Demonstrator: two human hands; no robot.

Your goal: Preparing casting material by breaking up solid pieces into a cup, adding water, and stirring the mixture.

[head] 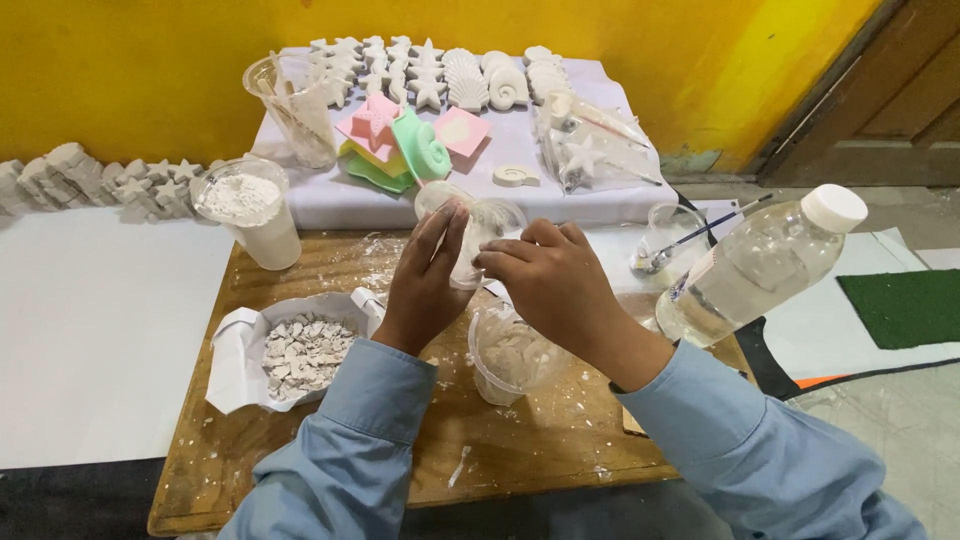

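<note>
Clear plastic cup (470,235), held tilted between the left hand (425,280) and right hand (545,285), hangs above a second cup (510,358) on the wooden surface (540,440). Both hands grip it. Around them stand one water bottle (755,265), one powder-filled cup (250,212) and one bag of white chunks (295,350). Fingers hide the held cup's contents.

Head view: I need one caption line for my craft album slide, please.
Both hands hold a clear plastic cup above a powder-dusted wooden board, among plaster chips and a water bottle.
</note>
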